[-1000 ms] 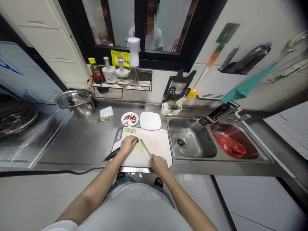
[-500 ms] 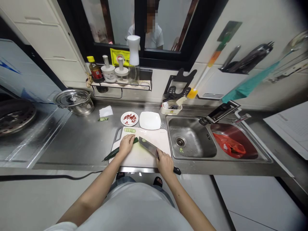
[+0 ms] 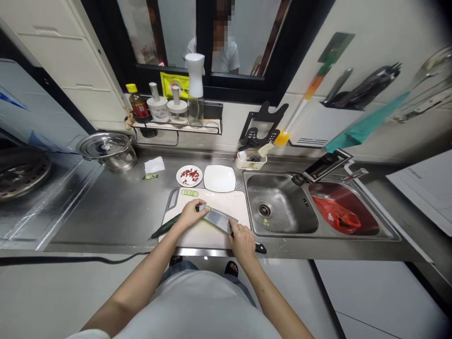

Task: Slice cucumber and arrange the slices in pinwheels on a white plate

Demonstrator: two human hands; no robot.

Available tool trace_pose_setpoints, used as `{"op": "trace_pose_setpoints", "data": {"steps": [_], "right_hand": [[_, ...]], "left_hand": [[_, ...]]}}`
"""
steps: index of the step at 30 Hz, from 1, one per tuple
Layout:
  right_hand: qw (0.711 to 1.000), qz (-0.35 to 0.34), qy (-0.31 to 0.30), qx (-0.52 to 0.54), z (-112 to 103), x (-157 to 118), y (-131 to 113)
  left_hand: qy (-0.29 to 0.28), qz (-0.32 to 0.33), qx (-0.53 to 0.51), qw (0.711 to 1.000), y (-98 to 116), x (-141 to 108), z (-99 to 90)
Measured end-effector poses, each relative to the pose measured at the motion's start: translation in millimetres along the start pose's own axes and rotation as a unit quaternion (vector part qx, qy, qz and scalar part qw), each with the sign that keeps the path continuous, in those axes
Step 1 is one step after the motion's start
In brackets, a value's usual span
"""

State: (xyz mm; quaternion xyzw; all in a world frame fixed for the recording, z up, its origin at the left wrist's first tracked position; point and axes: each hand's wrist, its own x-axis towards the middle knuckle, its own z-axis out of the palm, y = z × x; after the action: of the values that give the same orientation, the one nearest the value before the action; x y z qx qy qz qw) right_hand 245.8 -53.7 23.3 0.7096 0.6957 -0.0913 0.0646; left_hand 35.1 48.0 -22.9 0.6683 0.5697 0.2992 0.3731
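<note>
My right hand (image 3: pixel 243 239) grips the black handle of a kitchen knife (image 3: pixel 219 219). Its broad blade is tilted flat side up over the white cutting board (image 3: pixel 215 239). On the blade near its tip sits a cucumber slice (image 3: pixel 207 208), and the thumb and fingers of my left hand (image 3: pixel 190 215) close on it. Beneath the left hand and wrist lies the rest of the cucumber (image 3: pixel 165 228), partly covered, its tail end past the board's left edge. A row of cut cucumber slices (image 3: pixel 189 193) rests along the board's top edge.
Behind the board stand a plate of red chopped pieces (image 3: pixel 189 176) and a white square plate (image 3: pixel 219 179). To the right is a double sink (image 3: pixel 282 228) with a red bag (image 3: pixel 337 215). A lidded steel pot (image 3: pixel 118 157) stands left; a condiment rack (image 3: pixel 176 126) hangs behind.
My left hand has moved from pressing the cucumber towards the blade, its thumb and fingers now at the slice. The knife's blade has turned flatter.
</note>
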Motion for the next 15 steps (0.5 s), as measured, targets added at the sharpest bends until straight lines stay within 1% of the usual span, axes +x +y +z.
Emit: {"op": "trace_pose_setpoints", "data": {"steps": [4,7,11,15], "right_hand": [[1.0,-0.013,0.004,-0.004,8,-2,7],[1.0,-0.013,0.001,0.0,14,-2,10],[1.0,-0.006,0.007,0.015,22,-1,11],[0.999,0.006,0.019,0.03,28,1,13]], "left_hand": [[-0.04,0.005,-0.002,0.999,0,3,0.3],[-0.045,0.016,-0.005,0.999,-1,5,3.8],[-0.012,0.004,-0.009,1.0,-3,8,9.5],[0.059,-0.024,0.0,0.998,-8,18,9.0]]}}
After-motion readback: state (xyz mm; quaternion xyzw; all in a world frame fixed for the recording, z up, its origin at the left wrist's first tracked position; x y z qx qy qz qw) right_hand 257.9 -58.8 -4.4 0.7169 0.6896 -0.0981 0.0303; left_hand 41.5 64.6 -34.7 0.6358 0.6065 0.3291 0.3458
